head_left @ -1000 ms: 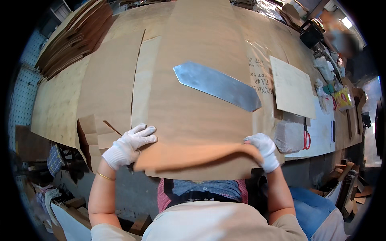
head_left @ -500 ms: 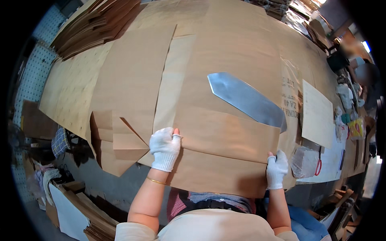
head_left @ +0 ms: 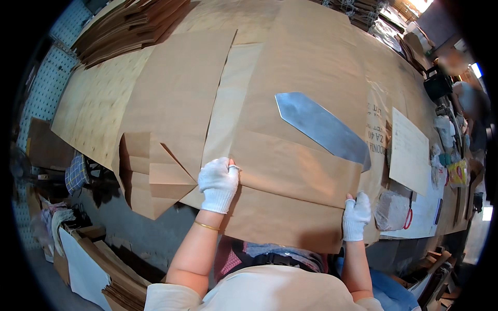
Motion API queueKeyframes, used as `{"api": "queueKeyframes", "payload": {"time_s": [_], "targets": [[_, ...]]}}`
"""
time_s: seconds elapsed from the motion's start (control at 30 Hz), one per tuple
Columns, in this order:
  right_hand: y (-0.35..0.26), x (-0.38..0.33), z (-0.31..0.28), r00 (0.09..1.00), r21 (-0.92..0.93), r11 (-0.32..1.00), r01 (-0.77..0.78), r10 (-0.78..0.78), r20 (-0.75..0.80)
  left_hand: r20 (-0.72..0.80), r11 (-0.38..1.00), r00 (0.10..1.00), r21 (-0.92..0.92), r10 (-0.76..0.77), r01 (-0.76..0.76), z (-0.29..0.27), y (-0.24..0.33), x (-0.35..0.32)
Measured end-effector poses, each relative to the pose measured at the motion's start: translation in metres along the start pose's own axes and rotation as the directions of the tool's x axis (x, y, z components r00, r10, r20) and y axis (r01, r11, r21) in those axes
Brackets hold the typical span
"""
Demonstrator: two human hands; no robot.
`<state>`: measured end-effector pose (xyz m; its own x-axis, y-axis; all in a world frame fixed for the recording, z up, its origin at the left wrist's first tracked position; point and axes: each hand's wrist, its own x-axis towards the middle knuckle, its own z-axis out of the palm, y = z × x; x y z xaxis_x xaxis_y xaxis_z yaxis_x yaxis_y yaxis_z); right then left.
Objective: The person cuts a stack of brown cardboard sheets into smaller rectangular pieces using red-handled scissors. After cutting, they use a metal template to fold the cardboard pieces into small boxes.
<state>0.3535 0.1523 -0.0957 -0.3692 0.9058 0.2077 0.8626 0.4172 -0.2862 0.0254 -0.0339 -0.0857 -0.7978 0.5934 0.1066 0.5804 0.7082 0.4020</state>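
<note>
A large brown kraft paper sheet [head_left: 306, 67] lies before me, its near part folded over into a wide band [head_left: 290, 173] with a crease across it. My left hand [head_left: 219, 182], in a white knitted glove with the thumb tip bare, is closed on the left edge of the fold. On the right edge of the same band, my gloved right hand [head_left: 357, 213] is closed, thumb uppermost. A flat grey metal plate [head_left: 324, 127] with a pointed end rests on the paper beyond the fold, slanting toward the right. The fingers' undersides are hidden.
Left of me lies another kraft paper piece [head_left: 171, 88] with a folded, opened-out end [head_left: 150, 176]. A stack of brown paper [head_left: 132, 31] stands far left on the plywood table [head_left: 96, 109]. At right are a pale board [head_left: 410, 150], a clear plastic-wrapped bundle [head_left: 391, 210] and red-handled scissors [head_left: 408, 217].
The whole view has shifted slightly. Both hands keep their grip on the folded paper, and the left hand sits a little farther forward. The metal plate stays in place on the paper.
</note>
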Motion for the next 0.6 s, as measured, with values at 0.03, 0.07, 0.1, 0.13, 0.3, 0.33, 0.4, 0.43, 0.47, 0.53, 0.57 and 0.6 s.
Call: {"api": "queueKeyframes", "payload": {"time_s": [0.03, 0.07, 0.1, 0.13, 0.3, 0.33, 0.4, 0.43, 0.47, 0.53, 0.57, 0.6], "targets": [[0.002, -0.001, 0.002, 0.999, 0.005, 1.000, -0.029, 0.029, 0.034, 0.000, 1.000, 1.000, 0.004, -0.004, 0.004, 0.001, 0.000, 0.000], [0.004, -0.002, 0.002, 0.996, 0.004, 0.998, -0.064, 0.063, 0.068, 0.001, 1.000, 1.000, 0.014, -0.004, 0.004, 0.003, 0.001, 0.000], [0.006, -0.002, 0.000, 0.990, 0.001, 0.995, -0.099, 0.098, 0.100, 0.001, 1.000, 1.000, 0.023, -0.003, 0.003, 0.006, 0.000, 0.001], [0.006, -0.001, 0.000, 0.998, -0.038, 0.998, 0.052, -0.053, -0.016, 0.003, 0.999, 1.000, 0.033, -0.002, 0.002, 0.007, 0.000, 0.001], [-0.043, 0.025, -0.006, 0.824, 0.174, 0.830, 0.529, -0.552, 0.128, 0.017, 0.998, 0.999, 0.046, -0.044, 0.044, -0.001, 0.002, 0.001], [-0.045, 0.026, -0.005, 0.824, 0.165, 0.835, 0.525, -0.547, 0.149, 0.066, 0.997, 0.997, 0.077, -0.032, 0.027, -0.005, 0.001, 0.004], [-0.047, 0.030, -0.004, 0.817, 0.148, 0.838, 0.526, -0.546, 0.184, 0.153, 0.991, 0.988, 0.137, -0.018, -0.004, -0.021, 0.012, 0.016], [-0.049, 0.031, -0.004, 0.817, 0.134, 0.847, 0.514, -0.531, 0.225, 0.372, 0.955, 0.921, 0.296, -0.115, -0.001, -0.037, 0.025, 0.025], [-0.052, 0.035, -0.005, 0.816, 0.116, 0.854, 0.507, -0.519, 0.255, 0.248, 0.934, 0.958, 0.285, 0.146, -0.216, -0.042, 0.029, 0.031], [-0.062, 0.045, -0.005, 0.811, 0.080, 0.865, 0.496, -0.494, 0.314, -0.009, 0.732, 0.780, 0.350, 0.626, -0.584, -0.048, 0.035, 0.042], [-0.073, 0.048, -0.001, 0.781, 0.119, 0.822, 0.556, -0.567, 0.262, 0.096, 0.642, 0.657, 0.148, 0.748, -0.752, -0.044, 0.043, 0.048], [-0.086, 0.050, 0.006, 0.752, 0.146, 0.780, 0.608, -0.625, 0.211, 0.158, 0.506, 0.490, -0.084, 0.857, -0.858, -0.031, 0.059, 0.052]]}}
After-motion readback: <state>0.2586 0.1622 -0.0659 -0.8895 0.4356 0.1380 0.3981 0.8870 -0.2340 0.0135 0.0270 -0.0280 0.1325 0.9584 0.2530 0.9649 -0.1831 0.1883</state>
